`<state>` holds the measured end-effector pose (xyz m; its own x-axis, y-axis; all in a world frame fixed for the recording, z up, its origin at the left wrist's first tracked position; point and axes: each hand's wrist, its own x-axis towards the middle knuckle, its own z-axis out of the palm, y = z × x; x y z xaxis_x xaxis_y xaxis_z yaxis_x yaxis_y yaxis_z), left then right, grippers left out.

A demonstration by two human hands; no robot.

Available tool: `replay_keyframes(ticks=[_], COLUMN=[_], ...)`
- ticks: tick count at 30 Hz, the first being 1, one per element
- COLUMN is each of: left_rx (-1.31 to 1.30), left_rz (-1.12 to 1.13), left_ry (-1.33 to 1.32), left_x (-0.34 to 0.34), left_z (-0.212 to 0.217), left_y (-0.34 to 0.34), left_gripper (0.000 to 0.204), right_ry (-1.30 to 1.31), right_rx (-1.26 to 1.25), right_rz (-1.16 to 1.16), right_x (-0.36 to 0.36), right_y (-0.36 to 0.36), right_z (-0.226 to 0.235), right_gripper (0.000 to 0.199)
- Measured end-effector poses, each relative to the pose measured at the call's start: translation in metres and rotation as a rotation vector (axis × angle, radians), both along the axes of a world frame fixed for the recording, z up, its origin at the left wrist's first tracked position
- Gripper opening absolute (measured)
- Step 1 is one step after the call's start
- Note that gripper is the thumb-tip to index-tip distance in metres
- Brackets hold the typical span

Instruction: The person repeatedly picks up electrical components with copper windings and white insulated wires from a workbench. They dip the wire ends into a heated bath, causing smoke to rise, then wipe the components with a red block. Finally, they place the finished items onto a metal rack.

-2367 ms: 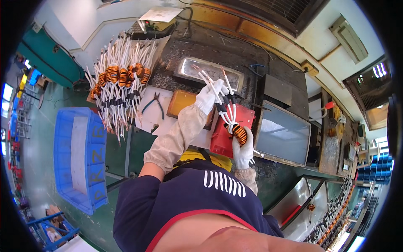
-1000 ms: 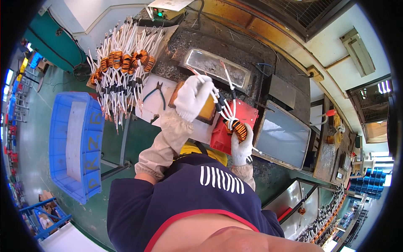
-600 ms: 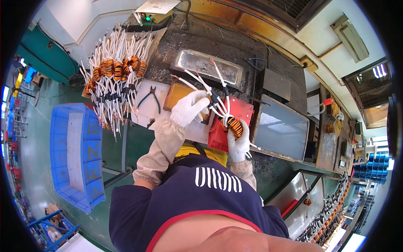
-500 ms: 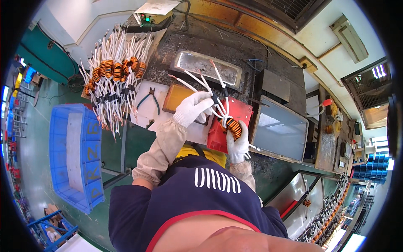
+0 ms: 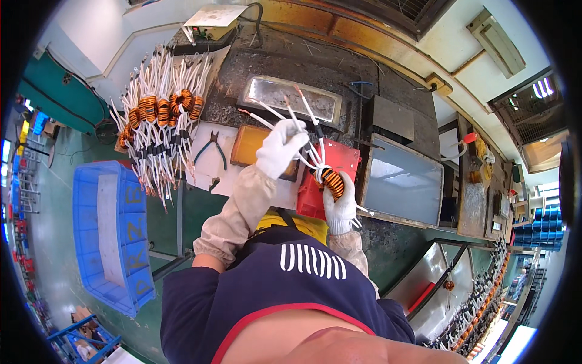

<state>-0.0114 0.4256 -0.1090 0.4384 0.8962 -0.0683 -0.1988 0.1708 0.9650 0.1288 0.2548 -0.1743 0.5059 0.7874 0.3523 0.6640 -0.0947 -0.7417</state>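
Note:
My right hand (image 5: 341, 205), in a white glove, is closed around a ring-shaped coil (image 5: 332, 181) wound with orange and black wire. Long white leads with black sleeves and bare copper-coloured ends stick up from the coil. Higher up, my left hand (image 5: 281, 149), gloved too, has its fingers closed on some of these white leads (image 5: 310, 112). Part of the leads is hidden behind the left fingers. Below the coil lies a red plastic box (image 5: 310, 197). Beyond the lead tips, a rectangular metal-rimmed trough (image 5: 294, 99) with a greyish, crusted surface is set in the bench.
Many similar coils (image 5: 162, 112) are piled at the left, near dark-handled pliers (image 5: 212, 150) and an amber-coloured block (image 5: 250, 138). A blue crate (image 5: 79, 227) stands further left. Right of the red box is a grey-topped tray (image 5: 403, 182), with a dark metal box (image 5: 391, 119) behind it.
My left hand has shifted slightly up along the leads, its fingers gathering closer round them. The coil stays in my right hand. The whole view has shifted a little.

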Motion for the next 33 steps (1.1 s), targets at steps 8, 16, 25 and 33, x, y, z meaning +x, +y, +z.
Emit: replay_keyframes(ticks=[8, 16, 25, 33], left_rx=[-0.055, 0.188, -0.073, -0.014], left_rz=[-0.018, 0.068, 0.141, 0.123], left_ry=[-0.122, 0.011, -0.113, 0.067], left_x=[-0.019, 0.0, -0.013, -0.014], left_z=[0.003, 0.016, 0.007, 0.018], left_y=[0.036, 0.027, 0.04, 0.06], left_gripper=[0.039, 0.031, 0.03, 0.035], right_ry=[0.064, 0.089, 0.068, 0.067], right_rx=[0.049, 0.049, 0.057, 0.053], right_rz=[0.003, 0.007, 0.009, -0.008], right_x=[0.0, 0.002, -0.001, 0.002], right_y=[-0.001, -0.001, 0.0, -0.001], right_z=[-0.005, -0.011, -0.005, -0.011], right_gripper=[0.053, 0.051, 0.05, 0.052])
